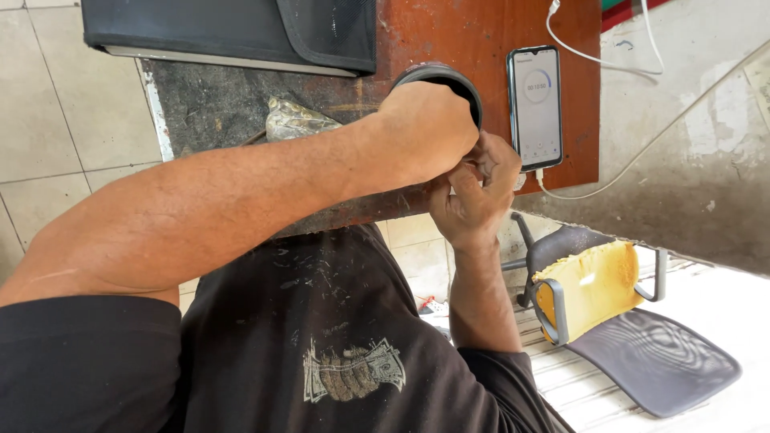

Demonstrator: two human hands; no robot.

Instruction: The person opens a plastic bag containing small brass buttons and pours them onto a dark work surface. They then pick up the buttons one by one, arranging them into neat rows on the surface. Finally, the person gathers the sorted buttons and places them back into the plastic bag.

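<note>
The left hand (425,132) comes in from the left on a long, nearly level forearm, its fingers clenched over the rim of one dark round ring (449,80) at the counter's (449,36) near edge. The right hand (473,188) rises from below, fingers curled against the left — grasping what, I cannot tell. One black case (233,32), one crumpled wrapper (293,120), one phone (535,106) with a white cable (609,60) — all on the worn reddish counter. Tiled floor (56,120); a chair (626,321) at right.

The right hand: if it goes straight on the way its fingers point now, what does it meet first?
The right hand points up toward the table's far side. Most likely it meets first the dark round ring-shaped part that the left hand covers. Depth is unclear; the smartphone lies just beside that line.
</note>
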